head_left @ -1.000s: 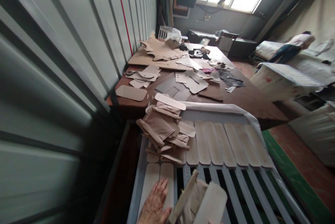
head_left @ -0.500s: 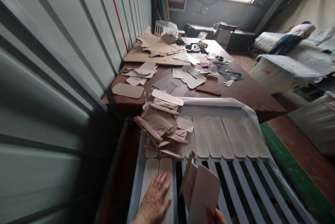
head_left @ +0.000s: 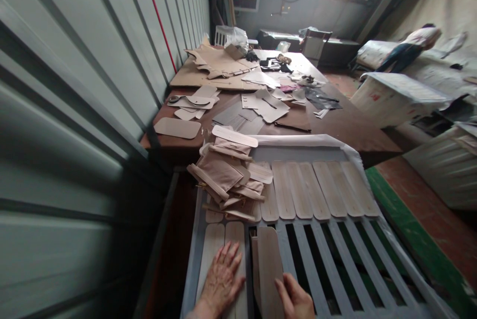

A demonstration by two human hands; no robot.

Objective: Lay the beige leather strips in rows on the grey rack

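Observation:
My left hand (head_left: 222,279) lies flat, fingers spread, on two pale, round-cornered strips (head_left: 215,239) at the left of a grey slatted rack (head_left: 316,244). In my right hand (head_left: 296,299), a long beige panel (head_left: 269,254) is pinched by its right edge, thumb and fingers closed. This panel lies over the slats just right of the two strips; something darker hangs down along its left side, partly in the gap. Beyond my hands, a heap of beige zippered pouches (head_left: 223,172) rests on the rack. To its right runs a row of similar panels (head_left: 300,190).
Behind the rack, a brown table (head_left: 343,130) carries beige cut pieces (head_left: 265,104), cardboard (head_left: 219,65) and black scraps. A corrugated metal wall (head_left: 93,85) stands close on the left. Far right, a person (head_left: 410,48) bends near white-covered stacks (head_left: 402,95).
My right hand has lowered the panel from a raised, tilted position down onto the slats, moving it left. My left hand stays on the strips. The view has shifted slightly.

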